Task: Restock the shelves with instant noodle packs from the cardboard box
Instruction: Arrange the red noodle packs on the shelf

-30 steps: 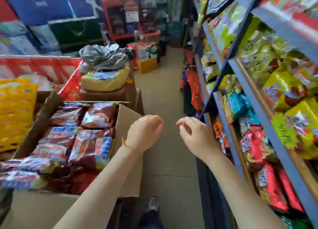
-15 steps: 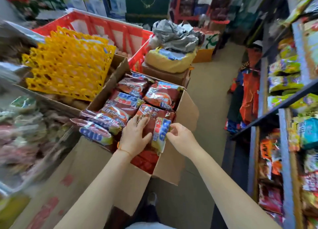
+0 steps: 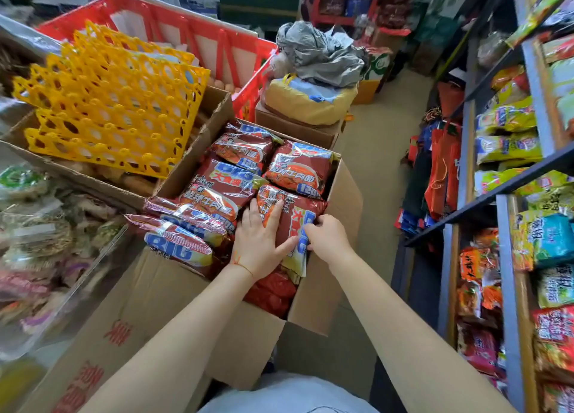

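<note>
Both hands are working inside the open cardboard box [image 3: 323, 291], at its near right corner. The left hand [image 3: 259, 245] is lying flat on a noodle pack [image 3: 295, 223], fingers extended and pressing on the wrapper's left half, thumb spread toward the right. The right hand [image 3: 326, 238] is gripping the same pack's right edge, fingers curled over the wrapper beside the box's right wall. The pack is red-brown with a blue and white end, and it is sitting on top of the other contents at the box's near right side, above darker red packets [image 3: 273, 291] lying lower in the box.

More packs of the same kind [image 3: 230, 189] are filling the rest of the box up to its far edge, and two of them [image 3: 180, 241] are overhanging the box's left rim. The box's near flap is hanging outward toward the person.

Along the right, the shelves [image 3: 509, 288] are carrying yellow, green, blue and red packets. Just left of the box, yellow egg trays [image 3: 111, 102] are resting in a second carton, with a red crate [image 3: 192, 30] behind them. Beyond the box's far edge, a yellow bag [image 3: 307, 102] is sitting on another carton with grey plastic bunched on top.
</note>
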Action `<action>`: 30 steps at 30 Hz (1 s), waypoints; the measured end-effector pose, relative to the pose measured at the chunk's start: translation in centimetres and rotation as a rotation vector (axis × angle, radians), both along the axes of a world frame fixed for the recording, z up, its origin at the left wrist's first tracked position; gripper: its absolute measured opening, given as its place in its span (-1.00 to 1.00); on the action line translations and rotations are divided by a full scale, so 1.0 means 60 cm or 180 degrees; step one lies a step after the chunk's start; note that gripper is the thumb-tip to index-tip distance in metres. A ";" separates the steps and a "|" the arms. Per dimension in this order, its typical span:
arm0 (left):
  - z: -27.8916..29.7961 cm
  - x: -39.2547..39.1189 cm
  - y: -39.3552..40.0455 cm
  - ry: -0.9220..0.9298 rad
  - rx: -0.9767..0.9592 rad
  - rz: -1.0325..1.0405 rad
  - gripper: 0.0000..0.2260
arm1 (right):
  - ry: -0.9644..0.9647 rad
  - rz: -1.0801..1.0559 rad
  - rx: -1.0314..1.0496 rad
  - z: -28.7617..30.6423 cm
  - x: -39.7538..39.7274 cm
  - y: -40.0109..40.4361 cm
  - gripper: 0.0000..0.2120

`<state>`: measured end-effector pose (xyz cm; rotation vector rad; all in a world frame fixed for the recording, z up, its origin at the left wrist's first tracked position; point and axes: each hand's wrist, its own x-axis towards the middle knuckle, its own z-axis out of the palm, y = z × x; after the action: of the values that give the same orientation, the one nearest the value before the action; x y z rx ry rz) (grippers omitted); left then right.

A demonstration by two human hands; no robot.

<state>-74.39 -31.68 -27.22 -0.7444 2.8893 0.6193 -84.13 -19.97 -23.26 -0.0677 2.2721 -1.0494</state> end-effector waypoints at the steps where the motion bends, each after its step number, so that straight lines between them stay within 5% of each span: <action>1: -0.003 0.001 0.000 0.0034 0.0007 0.0015 -0.26 | -0.0090 -0.0056 0.0033 0.003 -0.001 -0.006 -0.83; 8: -0.001 0.005 0.001 0.0109 0.0165 0.0075 -0.28 | -0.0729 -0.0605 -0.0274 0.013 -0.011 -0.026 -0.80; 14: 0.026 0.008 -0.002 0.0270 0.0770 0.0296 -0.29 | -0.0059 -0.0632 -0.0827 0.010 0.019 -0.024 -0.60; 20: 0.053 0.019 -0.013 0.0432 0.1247 0.0139 -0.22 | -0.0066 -0.0466 -0.1256 0.039 0.012 -0.016 -0.58; 26: 0.118 0.017 -0.035 0.1434 0.1183 0.0172 -0.20 | 0.0211 0.0940 -0.0805 0.142 -0.051 0.047 -0.60; 30: 0.171 0.007 -0.042 0.1143 0.1793 -0.0079 -0.23 | -0.0077 0.1941 -0.0671 0.194 -0.064 0.059 -0.64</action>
<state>-73.94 -34.22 -16.97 -0.5535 2.7630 1.6125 -87.97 -16.42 -11.60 -0.7763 1.9128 -0.9332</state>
